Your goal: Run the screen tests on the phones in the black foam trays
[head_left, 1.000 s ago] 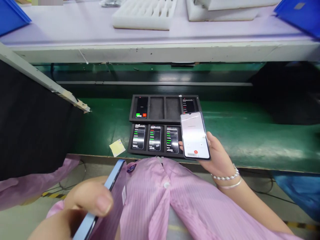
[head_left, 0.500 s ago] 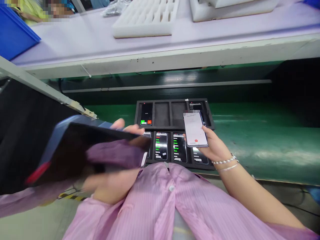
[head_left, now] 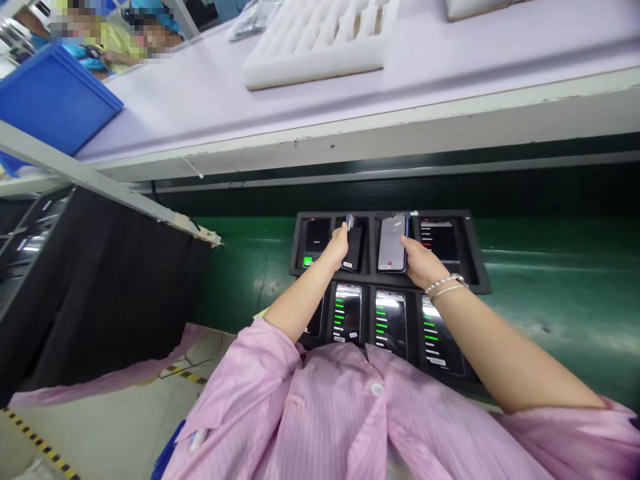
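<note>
smock: pink striped ESD smock (head_left: 330, 413) at the bottom of view, both sleeves pushed back from the forearms.

left hand: left hand (head_left: 337, 245) narrow, fingers on the upper part of a dark-screened phone (head_left: 354, 248) in the second pocket of the far row. Looks like a grip, but the fingers hide part of the contact.

right hand: right hand (head_left: 423, 262) narrow, fingers at the lower right of a light-screened phone (head_left: 391, 243) in the third pocket. Can't tell whether it's gripping or just touching. Bead bracelet (head_left: 445, 285) on that wrist.

near row: lower black foam tray (head_left: 463, 380) carries phones (head_left: 390, 323) showing green bars, the leftmost partly behind the left forearm.

far row: upper black foam tray (head_left: 480, 283) has four pockets, all occupied.

handling: pocket walls sit close to the phone edges, so square alignment matters - a tilted phone would likely catch on the foam.

belt: both trays sit on a green conveyor belt (head_left: 555, 313).

beyond: desk (head_left: 200, 127) carries a white foam insert (head_left: 315, 47) and a blue bin (head_left: 55, 100) - two co-workers (head_left: 115, 40) past it, upper left.
</note>
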Demonstrator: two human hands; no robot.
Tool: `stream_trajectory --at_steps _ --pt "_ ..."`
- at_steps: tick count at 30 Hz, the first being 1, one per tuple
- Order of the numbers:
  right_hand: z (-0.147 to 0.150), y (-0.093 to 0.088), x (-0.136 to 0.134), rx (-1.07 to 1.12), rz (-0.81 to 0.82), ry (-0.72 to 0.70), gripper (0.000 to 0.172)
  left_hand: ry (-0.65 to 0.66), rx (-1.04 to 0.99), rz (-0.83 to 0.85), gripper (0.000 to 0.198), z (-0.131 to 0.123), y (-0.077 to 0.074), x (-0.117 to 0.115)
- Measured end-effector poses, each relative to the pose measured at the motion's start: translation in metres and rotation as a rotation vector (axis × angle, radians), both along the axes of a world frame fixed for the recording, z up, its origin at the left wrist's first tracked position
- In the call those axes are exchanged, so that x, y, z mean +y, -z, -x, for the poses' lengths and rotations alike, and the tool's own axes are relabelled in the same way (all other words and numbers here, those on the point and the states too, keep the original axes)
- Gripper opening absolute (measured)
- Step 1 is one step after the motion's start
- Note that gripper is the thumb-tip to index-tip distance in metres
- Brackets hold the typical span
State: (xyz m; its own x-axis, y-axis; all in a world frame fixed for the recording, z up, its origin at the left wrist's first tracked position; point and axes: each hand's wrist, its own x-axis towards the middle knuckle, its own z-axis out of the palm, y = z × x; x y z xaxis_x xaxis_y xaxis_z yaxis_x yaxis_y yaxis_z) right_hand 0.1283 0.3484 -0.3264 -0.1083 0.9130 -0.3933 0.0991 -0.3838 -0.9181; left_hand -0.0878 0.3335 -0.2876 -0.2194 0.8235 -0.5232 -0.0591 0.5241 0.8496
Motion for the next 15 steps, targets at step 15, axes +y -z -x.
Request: stream_trajectory --at_steps 15 --pt "-0.042 0.030 -0.082 -0.946 -0.847 -0.349 0.083 0.591 1.045 -0.461 0.050 0.027 0.023 -0.112"
